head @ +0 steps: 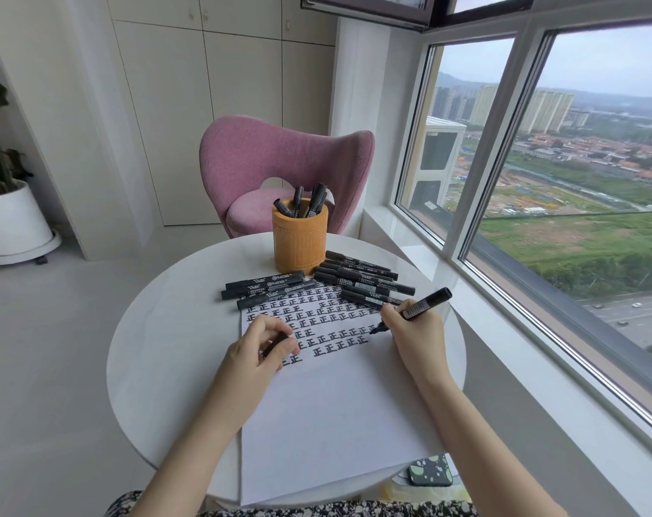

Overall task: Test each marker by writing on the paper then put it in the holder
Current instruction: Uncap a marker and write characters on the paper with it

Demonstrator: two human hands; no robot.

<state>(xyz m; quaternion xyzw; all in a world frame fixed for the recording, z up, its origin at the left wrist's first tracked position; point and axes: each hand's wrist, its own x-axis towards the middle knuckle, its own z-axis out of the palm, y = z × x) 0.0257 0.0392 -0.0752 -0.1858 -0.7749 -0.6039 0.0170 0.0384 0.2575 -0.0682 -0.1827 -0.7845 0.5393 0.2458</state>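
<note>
One orange holder (300, 240) stands at the far side of the round white surface (167, 352), with four black markers (298, 197) poking out of it. Just left of the holder's foot lie three capped markers (266, 289). Just right of it lies a pile (365, 281) of about six more, the exact count hard to tell. In front of the holder is one sheet of paper (328, 412), its top rows filled with black characters. The right hand (415, 337) pinches one uncapped marker (425, 304) in its fingers (391, 311), tip on the paper. The left hand (257, 348), resting on the paper, pinches one cap (275, 342) between thumb and fingers.
</note>
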